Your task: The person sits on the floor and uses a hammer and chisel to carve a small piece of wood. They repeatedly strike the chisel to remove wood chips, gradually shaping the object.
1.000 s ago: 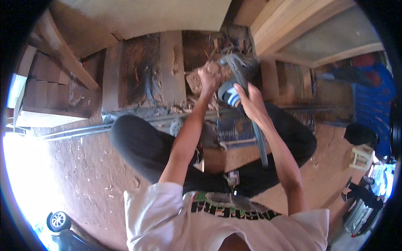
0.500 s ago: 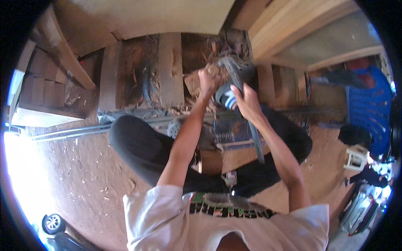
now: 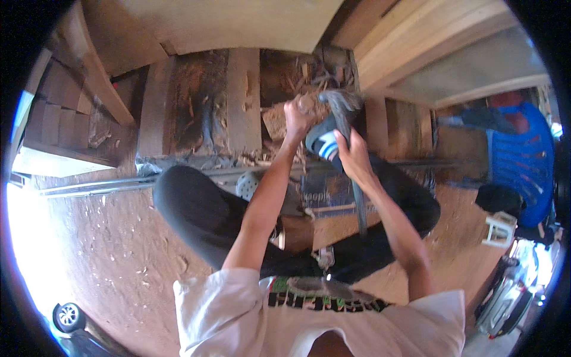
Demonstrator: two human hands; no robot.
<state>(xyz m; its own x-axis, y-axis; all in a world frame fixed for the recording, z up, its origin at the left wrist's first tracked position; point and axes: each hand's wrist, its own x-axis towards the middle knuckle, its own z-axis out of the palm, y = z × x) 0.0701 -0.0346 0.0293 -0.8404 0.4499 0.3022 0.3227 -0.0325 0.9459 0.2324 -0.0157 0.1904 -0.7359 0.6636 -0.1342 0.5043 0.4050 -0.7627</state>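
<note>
My right hand [image 3: 355, 156] is closed around the handle of a claw hammer [image 3: 358, 199]. Its dark metal head is at the far end, with the striking face close to my left hand [image 3: 295, 121]. That hand is closed around a brown, round-ended piece [image 3: 306, 105] that looks like wood; whether the hammer touches it I cannot tell. Under and around it lie wood chips and splinters. A foot in a striped blue, white and black sock [image 3: 324, 144] rests just below the hammer head.
Wooden slats [image 3: 242, 101] of a low frame lie ahead, under a large pale panel [image 3: 238, 24]. A thick wooden beam [image 3: 428, 38] runs at the upper right. Further right stand a blue plastic chair [image 3: 518, 157] and a small white stool [image 3: 498, 231]. A grey perforated clog [image 3: 247, 185] lies near my left knee.
The hammer has shifted slightly, its head now tilted more to the right and its handle end further left. My left hand keeps its grip in nearly the same place.
</note>
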